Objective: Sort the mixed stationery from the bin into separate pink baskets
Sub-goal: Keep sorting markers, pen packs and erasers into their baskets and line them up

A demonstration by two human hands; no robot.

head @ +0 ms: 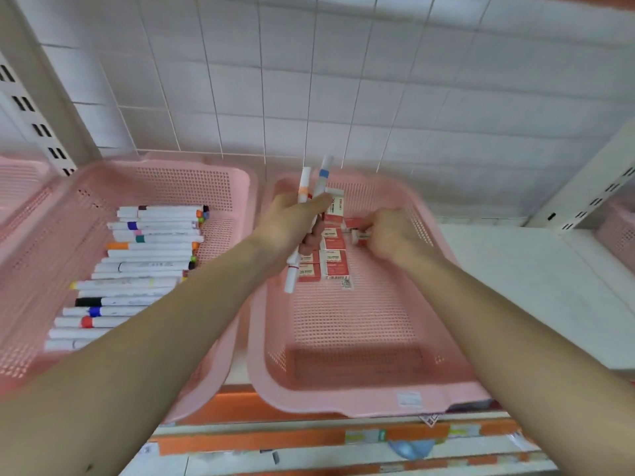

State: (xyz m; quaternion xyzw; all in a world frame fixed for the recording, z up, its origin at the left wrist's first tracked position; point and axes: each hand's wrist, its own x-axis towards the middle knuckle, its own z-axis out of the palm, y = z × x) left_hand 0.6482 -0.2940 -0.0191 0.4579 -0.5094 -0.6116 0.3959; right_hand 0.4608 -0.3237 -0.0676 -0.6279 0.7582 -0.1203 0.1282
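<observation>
Right pink basket (343,403), on a white shelf (515,269): red-and-white eraser boxes (331,259) in two short rows at its far end, print too blurred to read; barcode sticker (347,281) at the near end of the rows. Right hand (388,231), arm outstretched, pinches one small eraser (362,237) just beside the rows. Left hand (292,221), over the same basket, fingers curled round a bundle of white markers (311,201), upper ends tilted away, orange and blue bands showing. Left pink basket (192,168): sorted markers (147,259) lying side by side, caps in many colours.
</observation>
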